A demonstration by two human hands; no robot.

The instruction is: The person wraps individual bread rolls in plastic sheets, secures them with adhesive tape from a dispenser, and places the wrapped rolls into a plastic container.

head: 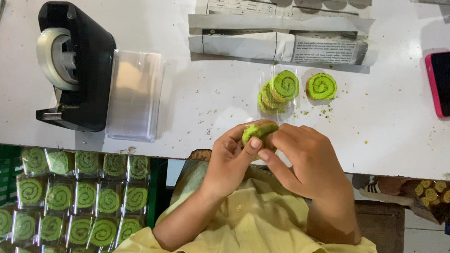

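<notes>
Left hand (228, 162) and right hand (304, 158) pinched green spiral cookies (259, 131) together at the surface (195, 120) edge, seemingly bagged. Crumbly stack: a hard squeeze could break them, like crumbs (306, 113) just beyond.

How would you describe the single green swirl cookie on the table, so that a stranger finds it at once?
Start at the folded newspaper at the far side of the white table. Just in front of it, toward the person, lie green swirl cookies; a small stack is on the left. The single cookie lies flat and alone to the right of that stack, toward the pink phone.
</notes>
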